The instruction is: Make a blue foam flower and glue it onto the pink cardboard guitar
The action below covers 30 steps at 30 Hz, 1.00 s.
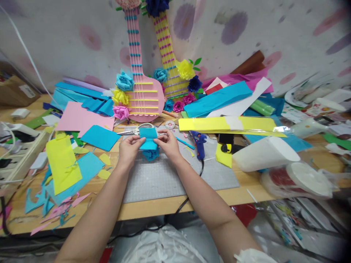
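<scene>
A small rectangle of blue crepe paper (148, 138) is stretched between my two hands above the cutting mat (164, 184). My left hand (129, 148) pinches its left edge between thumb and fingers. On the other side, my right hand (168, 145) pinches the right edge. Just below the paper sits a blue crumpled paper flower (150, 155), partly covered by it. Scissors (127, 132) lie behind my left hand, their handles half hidden by the paper. To the right of my right hand, a blue glue gun (199, 143) rests on the mat.
Two paper guitars, one pink (145, 96) and one yellow (168, 54), lean against the wall. Paper sheets and scraps (64, 164) cover the left side. A wrapped yellow paper roll (208, 125) and a white container (265, 153) stand right. The glue gun's cable (202, 168) crosses the mat.
</scene>
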{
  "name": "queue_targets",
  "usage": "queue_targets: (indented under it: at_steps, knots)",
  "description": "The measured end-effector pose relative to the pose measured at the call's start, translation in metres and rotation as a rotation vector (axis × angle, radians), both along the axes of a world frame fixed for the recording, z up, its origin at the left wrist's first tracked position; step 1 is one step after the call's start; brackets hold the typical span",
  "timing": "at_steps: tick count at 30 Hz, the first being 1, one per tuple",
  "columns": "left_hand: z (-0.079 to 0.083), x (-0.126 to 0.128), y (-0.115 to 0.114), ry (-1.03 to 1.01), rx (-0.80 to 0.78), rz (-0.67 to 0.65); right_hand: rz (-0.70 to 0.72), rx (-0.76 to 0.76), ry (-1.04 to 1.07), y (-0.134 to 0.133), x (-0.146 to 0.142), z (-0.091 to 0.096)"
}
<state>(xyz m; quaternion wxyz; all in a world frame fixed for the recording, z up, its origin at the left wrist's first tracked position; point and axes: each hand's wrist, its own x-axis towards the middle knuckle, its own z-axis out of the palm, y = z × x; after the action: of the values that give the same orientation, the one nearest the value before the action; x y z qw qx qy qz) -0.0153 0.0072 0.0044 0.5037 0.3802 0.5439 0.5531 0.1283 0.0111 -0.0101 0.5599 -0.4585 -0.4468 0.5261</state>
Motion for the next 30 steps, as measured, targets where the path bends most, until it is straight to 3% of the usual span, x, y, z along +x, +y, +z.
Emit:
queue_targets:
  at_steps: [5,10,16,22,30]
  knots:
    - [0.001,0.005,-0.001,-0.002,0.028,0.041,-0.019,-0.023,0.055,0.001,0.0,0.001]
    - [0.003,0.007,-0.003,-0.03,-0.003,0.004,0.067,-0.107,0.07,0.001,0.003,0.0]
    - [0.003,-0.001,-0.002,-0.001,-0.092,-0.097,0.08,-0.053,0.046,0.0,0.007,0.004]
    - [0.003,-0.004,0.001,-0.031,-0.025,-0.053,0.284,-0.024,0.028,-0.002,0.01,0.008]
    - [0.009,-0.005,-0.003,-0.083,-0.066,-0.16,0.259,-0.009,0.001,-0.001,0.015,0.007]
